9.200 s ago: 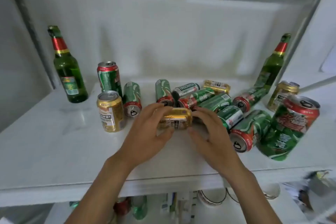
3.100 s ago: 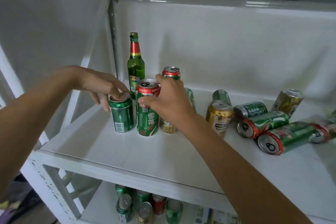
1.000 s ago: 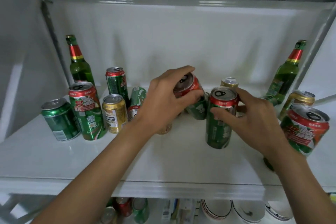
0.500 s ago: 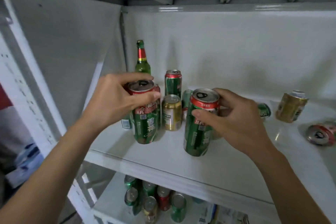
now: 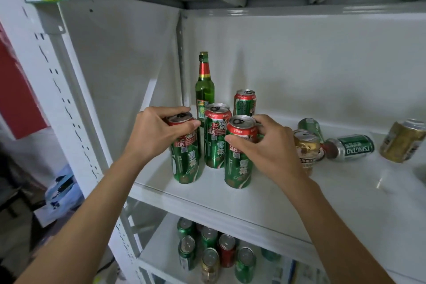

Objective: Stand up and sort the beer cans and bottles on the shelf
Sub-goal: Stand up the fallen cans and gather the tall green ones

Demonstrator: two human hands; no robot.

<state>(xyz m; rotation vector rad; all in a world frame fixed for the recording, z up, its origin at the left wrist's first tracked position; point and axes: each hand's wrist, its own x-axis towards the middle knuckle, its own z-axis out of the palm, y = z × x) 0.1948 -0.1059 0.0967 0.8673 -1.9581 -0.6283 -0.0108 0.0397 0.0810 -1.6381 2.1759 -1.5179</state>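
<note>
Both tall green cans have travelled leftward since half a second ago and now stand near the shelf (image 5: 265, 212) front at its left end. My left hand (image 5: 156, 136) curls round the rim of the left tall can (image 5: 185, 159); my right hand (image 5: 265, 147) pinches the top of the right tall can (image 5: 238, 163). To finish well, I'd square them with the third tall can (image 5: 215, 143) just behind, then let go gently. Farther back stand the short green can (image 5: 244, 102) and beer bottle (image 5: 204, 86); a Tsingtao can (image 5: 350, 147) lies toppled at right.
</note>
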